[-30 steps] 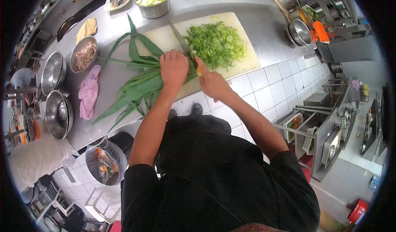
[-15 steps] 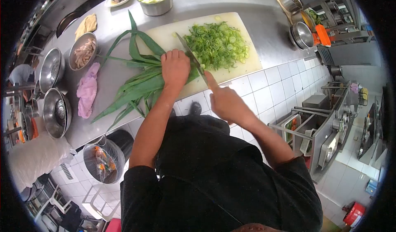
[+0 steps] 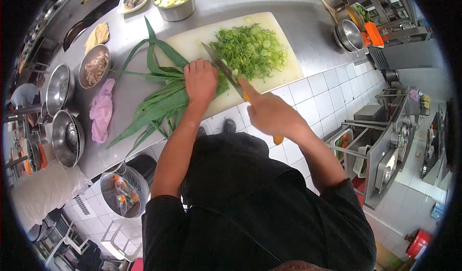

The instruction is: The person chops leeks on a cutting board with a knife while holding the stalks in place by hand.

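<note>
My right hand [image 3: 274, 115] grips a kitchen knife [image 3: 223, 70] by its yellow-orange handle. The blade slants across the white cutting board [image 3: 288, 64], at the cut end of the leafy scallion greens [image 3: 163, 100]. Fingers bent, my left hand [image 3: 200, 81] presses the bunch down just left of the blade. Long green leaves fan out leftward over the board's edge onto the steel table. To the right of the knife lies a heap of thinly sliced scallion [image 3: 251, 51].
A steel pot [image 3: 176, 10] of cut pale pieces and a white dish [image 3: 134, 0] stand at the back. Left are a bowl of meat strips [image 3: 95, 66], a pink cloth [image 3: 101, 111] and steel bowls [image 3: 67, 138]. Stacked bowls [image 3: 349, 36] sit right.
My right hand has shifted slightly and more of the knife's handle shows. The blade stays beside the bunch under my left hand. The whole view has moved a little.
</note>
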A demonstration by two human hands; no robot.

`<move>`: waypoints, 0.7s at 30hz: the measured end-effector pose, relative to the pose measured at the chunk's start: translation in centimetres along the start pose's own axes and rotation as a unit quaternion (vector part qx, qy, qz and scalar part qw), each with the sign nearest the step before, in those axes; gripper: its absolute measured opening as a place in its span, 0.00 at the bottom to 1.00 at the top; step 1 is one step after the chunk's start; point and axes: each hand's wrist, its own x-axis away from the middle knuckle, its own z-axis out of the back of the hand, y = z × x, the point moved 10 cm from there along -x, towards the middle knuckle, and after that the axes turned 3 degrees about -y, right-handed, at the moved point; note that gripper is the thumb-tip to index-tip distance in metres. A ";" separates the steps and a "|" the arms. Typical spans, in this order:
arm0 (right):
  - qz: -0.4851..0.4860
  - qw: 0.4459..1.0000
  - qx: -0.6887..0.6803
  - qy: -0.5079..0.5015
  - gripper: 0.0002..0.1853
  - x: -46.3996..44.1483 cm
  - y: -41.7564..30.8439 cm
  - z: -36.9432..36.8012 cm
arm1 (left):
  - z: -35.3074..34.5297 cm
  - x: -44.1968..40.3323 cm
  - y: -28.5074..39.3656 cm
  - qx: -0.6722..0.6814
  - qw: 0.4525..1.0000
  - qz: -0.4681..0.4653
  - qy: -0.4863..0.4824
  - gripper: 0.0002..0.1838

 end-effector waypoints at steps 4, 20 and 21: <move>0.001 0.999 0.018 0.035 0.39 -0.6 1.1 -2.7 | 0.0 0.0 0.0 -0.008 1.000 0.002 -0.003 0.07; 0.004 1.000 -0.013 0.016 0.38 1.1 0.1 0.1 | 0.3 -0.1 0.0 0.007 1.000 0.003 0.006 0.06; -0.020 0.999 -0.031 -0.005 0.38 1.5 0.0 -0.2 | 0.2 -0.1 0.1 0.002 1.000 0.003 0.003 0.06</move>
